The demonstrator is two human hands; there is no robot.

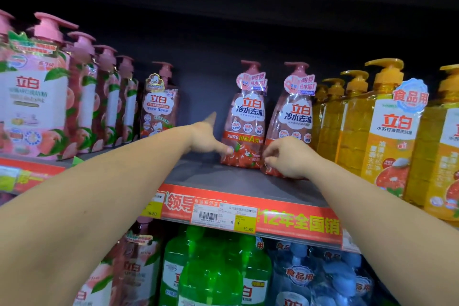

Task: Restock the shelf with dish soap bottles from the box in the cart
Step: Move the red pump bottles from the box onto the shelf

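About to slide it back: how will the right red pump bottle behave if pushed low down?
The right red pump bottle already leans left, so it may tip. Its glossy film wrap probably slips under the right hand.

Two red pump bottles [244, 119], four visible orange bottles [387, 129], two hands [285, 156].

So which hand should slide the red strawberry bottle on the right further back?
Probably the right hand. It already grips the base of the right red bottle. The left hand only touches the left red bottle with its thumb.
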